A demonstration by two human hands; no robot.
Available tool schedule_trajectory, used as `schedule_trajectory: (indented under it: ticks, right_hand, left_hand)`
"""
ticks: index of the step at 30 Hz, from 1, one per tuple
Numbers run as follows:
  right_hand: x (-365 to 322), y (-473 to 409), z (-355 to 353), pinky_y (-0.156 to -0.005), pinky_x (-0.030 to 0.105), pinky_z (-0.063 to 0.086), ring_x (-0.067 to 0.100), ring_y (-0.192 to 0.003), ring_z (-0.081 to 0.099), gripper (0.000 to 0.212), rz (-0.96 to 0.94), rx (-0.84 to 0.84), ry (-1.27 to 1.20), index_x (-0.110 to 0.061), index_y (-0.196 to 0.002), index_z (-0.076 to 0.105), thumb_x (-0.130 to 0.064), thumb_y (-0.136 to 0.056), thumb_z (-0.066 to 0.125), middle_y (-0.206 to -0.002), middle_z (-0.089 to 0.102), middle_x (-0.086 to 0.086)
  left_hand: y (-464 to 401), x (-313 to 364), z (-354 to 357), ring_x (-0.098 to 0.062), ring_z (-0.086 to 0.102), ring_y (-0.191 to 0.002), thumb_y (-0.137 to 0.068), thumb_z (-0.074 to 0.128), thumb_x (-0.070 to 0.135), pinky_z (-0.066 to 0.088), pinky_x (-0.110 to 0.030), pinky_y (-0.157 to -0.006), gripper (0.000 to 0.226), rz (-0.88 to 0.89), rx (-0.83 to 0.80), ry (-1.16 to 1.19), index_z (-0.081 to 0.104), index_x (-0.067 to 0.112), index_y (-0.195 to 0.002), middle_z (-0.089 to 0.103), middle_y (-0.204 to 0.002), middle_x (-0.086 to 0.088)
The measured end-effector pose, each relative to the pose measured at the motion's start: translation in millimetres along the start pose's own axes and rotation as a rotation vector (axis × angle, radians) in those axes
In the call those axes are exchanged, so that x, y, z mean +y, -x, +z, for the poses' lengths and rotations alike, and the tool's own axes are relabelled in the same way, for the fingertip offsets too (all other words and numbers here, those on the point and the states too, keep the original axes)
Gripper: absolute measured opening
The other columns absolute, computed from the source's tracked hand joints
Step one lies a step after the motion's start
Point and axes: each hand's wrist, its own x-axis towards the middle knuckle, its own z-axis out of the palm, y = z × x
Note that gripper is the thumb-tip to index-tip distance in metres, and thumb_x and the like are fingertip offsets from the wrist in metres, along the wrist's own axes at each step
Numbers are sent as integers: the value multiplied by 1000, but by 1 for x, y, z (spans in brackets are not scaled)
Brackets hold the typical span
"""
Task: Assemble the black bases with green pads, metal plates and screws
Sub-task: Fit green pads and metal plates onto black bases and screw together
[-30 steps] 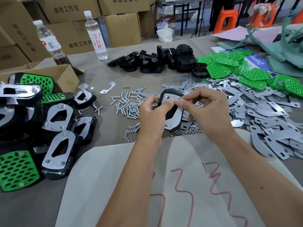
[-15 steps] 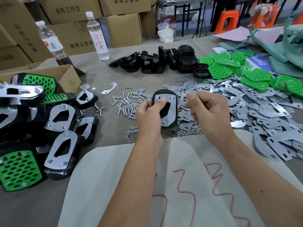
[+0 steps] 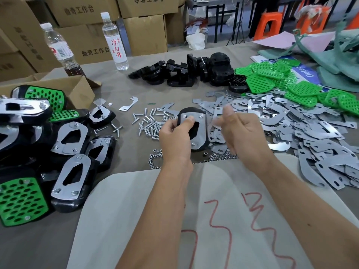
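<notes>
My left hand (image 3: pixel 174 136) grips a black base (image 3: pixel 189 110) just above the table, thumb pressing on the metal plate (image 3: pixel 201 129) that lies on its upper face. My right hand (image 3: pixel 244 136) hovers a little to the right of it, apart from the base; its fingers are motion-blurred, loosely bent, and I see nothing in them. Loose screws (image 3: pixel 149 123) lie just left of the held base and small nuts (image 3: pixel 155 160) below it. Bare black bases (image 3: pixel 194 72) are heaped at the back, and green pads (image 3: pixel 272 78) at the back right.
A wide spread of loose metal plates (image 3: pixel 310 136) covers the right side. Assembled units (image 3: pixel 71 171) pile up at the left beside an open cardboard box (image 3: pixel 77 90). Two bottles (image 3: pixel 115 41) (image 3: pixel 60 49) stand behind. A pale sheet (image 3: pixel 136 210) with red marks lies under my forearms.
My right hand has let go of the plate's top edge and drawn away to the right. My left hand keeps holding the base, now tilted more upright.
</notes>
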Motion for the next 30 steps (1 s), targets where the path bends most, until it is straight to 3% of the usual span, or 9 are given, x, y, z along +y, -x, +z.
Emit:
schedule_trajectory:
  ticks: [4, 7, 9, 12, 15, 20, 24, 26, 30]
  right_hand:
    - [2, -1, -7, -45, 23, 31, 13, -40, 38, 73, -51, -9, 66, 3, -56, 54, -58, -97, 55, -46, 43, 16]
    - [8, -5, -12, -53, 24, 33, 6, -50, 41, 35, -57, -236, 373, -14, -67, 71, -41, -86, 81, -56, 56, 1]
    - [8, -9, -13, -61, 23, 38, 4, -62, 54, 13, -63, -407, 599, -26, -77, 78, -32, -78, 90, -69, 64, -11]
    - [6, -10, -13, -67, 20, 40, -1, -78, 58, 12, -65, -505, 694, -34, -84, 80, -30, -78, 90, -80, 65, -16]
    - [4, -9, -8, -72, 28, 48, 0, -80, 59, 11, -47, -513, 697, -33, -83, 80, -27, -81, 88, -81, 65, -19]
    - [1, -8, -5, -73, 29, 47, -1, -80, 59, 9, -30, -557, 750, -30, -85, 77, -24, -86, 83, -82, 64, -19]
    - [2, -5, -4, -61, 14, 36, -6, -72, 58, 19, -15, -454, 701, -29, -81, 67, -18, -94, 73, -69, 62, -27]
    - [4, -6, -4, -57, 14, 42, 1, -63, 60, 25, 6, -353, 577, -29, -80, 62, -12, -96, 68, -70, 65, -26]
    - [1, -6, -3, -58, 36, 61, 19, -61, 66, 22, 23, -127, 214, -20, -80, 71, -2, -91, 75, -72, 68, 2]
  left_hand:
    - [-9, 6, -7, -28, 64, -74, -89, 76, 14, 59, -59, -81, 18, -10, 82, 50, 59, 12, -89, 69, -80, -9]
    - [-10, 8, -11, -26, 61, -71, -88, 78, 16, 55, -47, -73, 22, 19, 107, 53, 56, 13, -87, 66, -76, -5]
    - [-10, 9, -12, -26, 61, -71, -86, 79, 16, 52, -43, -72, 23, 17, 121, 67, 55, 14, -86, 66, -76, -5]
    - [-10, 11, -13, -26, 62, -73, -85, 79, 14, 54, -44, -74, 23, -4, 127, 66, 56, 16, -85, 67, -81, -8]
    - [-10, 13, -15, -27, 63, -75, -84, 79, 13, 58, -50, -80, 19, -20, 114, 43, 59, 15, -87, 69, -83, -8]
    - [-9, 11, -15, -25, 62, -78, -84, 78, 15, 54, -44, -78, 22, -35, 101, -23, 58, 14, -90, 65, -83, -8]
    - [-9, 12, -14, -27, 63, -82, -82, 79, 18, 56, -59, -93, 22, -54, 88, -34, 61, 14, -94, 67, -88, -11]
    - [-8, 14, -14, -28, 62, -83, -78, 79, 21, 52, -65, -96, 26, -69, 71, -25, 61, 14, -95, 67, -91, -13]
    - [-6, 12, -12, -28, 64, -81, -86, 76, 14, 56, -62, -90, 18, -74, 51, -18, 59, 12, -93, 68, -88, -14]
